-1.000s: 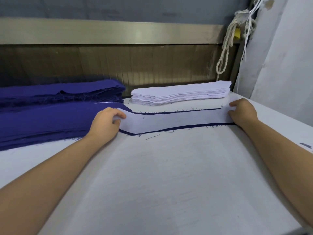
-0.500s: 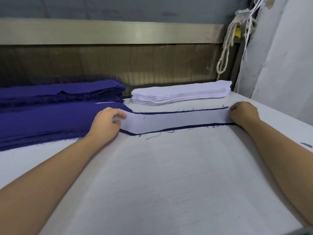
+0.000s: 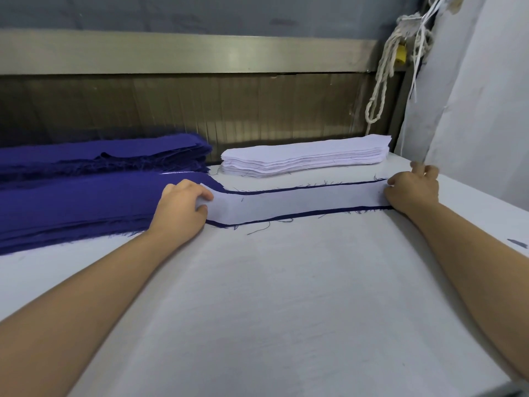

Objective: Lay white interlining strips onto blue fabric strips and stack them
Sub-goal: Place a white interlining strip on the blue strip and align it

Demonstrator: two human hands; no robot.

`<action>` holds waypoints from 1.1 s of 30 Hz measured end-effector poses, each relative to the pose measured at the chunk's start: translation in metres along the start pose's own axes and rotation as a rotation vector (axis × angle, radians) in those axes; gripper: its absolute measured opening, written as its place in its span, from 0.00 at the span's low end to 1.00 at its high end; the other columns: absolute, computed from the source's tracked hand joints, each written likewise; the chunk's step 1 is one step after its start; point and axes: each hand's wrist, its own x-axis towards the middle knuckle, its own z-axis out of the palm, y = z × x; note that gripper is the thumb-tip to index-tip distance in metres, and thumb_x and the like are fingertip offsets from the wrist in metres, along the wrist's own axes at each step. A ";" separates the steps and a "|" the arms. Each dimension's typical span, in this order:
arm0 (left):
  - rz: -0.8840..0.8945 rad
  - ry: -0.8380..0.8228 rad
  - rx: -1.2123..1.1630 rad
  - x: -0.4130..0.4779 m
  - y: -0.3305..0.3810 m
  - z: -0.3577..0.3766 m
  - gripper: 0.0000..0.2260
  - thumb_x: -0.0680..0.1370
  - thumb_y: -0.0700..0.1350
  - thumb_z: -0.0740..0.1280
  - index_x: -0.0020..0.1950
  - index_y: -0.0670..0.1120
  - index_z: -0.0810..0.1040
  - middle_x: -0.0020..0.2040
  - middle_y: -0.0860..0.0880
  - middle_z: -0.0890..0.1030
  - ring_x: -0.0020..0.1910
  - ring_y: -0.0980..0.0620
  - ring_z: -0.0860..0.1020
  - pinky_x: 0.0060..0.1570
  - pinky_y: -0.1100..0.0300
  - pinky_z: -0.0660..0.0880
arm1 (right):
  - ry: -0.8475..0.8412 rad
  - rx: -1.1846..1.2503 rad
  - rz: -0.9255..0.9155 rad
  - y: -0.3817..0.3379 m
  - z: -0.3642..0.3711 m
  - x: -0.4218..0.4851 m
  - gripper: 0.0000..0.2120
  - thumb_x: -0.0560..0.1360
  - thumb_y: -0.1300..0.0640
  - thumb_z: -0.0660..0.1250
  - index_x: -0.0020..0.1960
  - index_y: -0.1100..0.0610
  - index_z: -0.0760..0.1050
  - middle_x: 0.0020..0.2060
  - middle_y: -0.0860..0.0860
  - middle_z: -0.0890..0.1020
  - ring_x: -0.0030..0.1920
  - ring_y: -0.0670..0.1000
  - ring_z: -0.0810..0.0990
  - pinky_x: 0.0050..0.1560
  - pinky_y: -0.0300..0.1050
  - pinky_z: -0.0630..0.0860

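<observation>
A white interlining strip (image 3: 297, 200) lies along a blue fabric strip (image 3: 300, 215), whose dark edges show above and below it. My left hand (image 3: 180, 207) pinches the white strip's left end, where the strips run onto a blue stack (image 3: 77, 202). My right hand (image 3: 412, 190) holds the right end, fingers curled over it. A pile of white interlining strips (image 3: 306, 159) sits behind. A second blue pile (image 3: 108, 153) lies at the far left.
The white padded table (image 3: 286, 296) stretches toward me. A metal rail and dark panel (image 3: 200, 110) close off the back. White cord (image 3: 383, 75) hangs at the back right beside a white cloth-covered wall (image 3: 481, 96).
My right hand has shifted slightly right and lifted its fingers at the strip's end. My left hand stays put on the left end.
</observation>
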 end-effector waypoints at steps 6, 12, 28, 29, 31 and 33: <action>0.029 0.024 0.016 0.001 -0.003 0.004 0.15 0.76 0.34 0.61 0.59 0.47 0.79 0.62 0.49 0.74 0.58 0.44 0.64 0.55 0.62 0.61 | -0.075 0.120 0.047 -0.002 0.002 0.003 0.12 0.77 0.61 0.55 0.48 0.66 0.75 0.52 0.63 0.77 0.53 0.63 0.72 0.50 0.48 0.69; 0.053 0.056 0.090 0.000 -0.004 0.007 0.14 0.77 0.38 0.63 0.57 0.52 0.81 0.62 0.52 0.72 0.59 0.46 0.63 0.53 0.60 0.58 | -0.118 0.051 0.052 -0.004 0.002 0.002 0.11 0.77 0.58 0.56 0.53 0.62 0.74 0.53 0.60 0.77 0.55 0.61 0.72 0.51 0.49 0.69; 0.020 0.052 0.117 0.001 0.004 0.006 0.10 0.77 0.45 0.64 0.56 0.54 0.80 0.64 0.53 0.69 0.62 0.46 0.60 0.51 0.59 0.54 | -0.083 -0.023 0.073 -0.010 0.004 0.006 0.17 0.75 0.65 0.58 0.62 0.63 0.72 0.61 0.61 0.73 0.62 0.63 0.70 0.60 0.55 0.69; 0.014 0.064 0.096 0.004 0.005 0.005 0.10 0.77 0.44 0.64 0.55 0.53 0.80 0.64 0.53 0.69 0.62 0.46 0.60 0.51 0.59 0.54 | -0.055 -0.005 0.036 -0.016 0.003 0.005 0.17 0.74 0.65 0.58 0.62 0.62 0.72 0.60 0.61 0.73 0.62 0.62 0.71 0.58 0.53 0.69; 0.023 0.098 0.067 0.010 0.009 0.003 0.09 0.77 0.44 0.64 0.54 0.53 0.80 0.62 0.53 0.70 0.61 0.46 0.61 0.52 0.59 0.54 | -0.015 0.013 -0.080 -0.033 0.003 0.001 0.16 0.75 0.65 0.59 0.61 0.62 0.74 0.59 0.60 0.74 0.59 0.62 0.72 0.52 0.49 0.69; 0.036 0.110 0.063 0.019 0.012 0.002 0.09 0.77 0.43 0.64 0.54 0.52 0.80 0.61 0.53 0.71 0.60 0.46 0.62 0.52 0.59 0.54 | 0.000 0.017 -0.212 -0.056 0.004 -0.004 0.15 0.76 0.64 0.58 0.60 0.62 0.75 0.59 0.59 0.75 0.59 0.61 0.73 0.53 0.49 0.70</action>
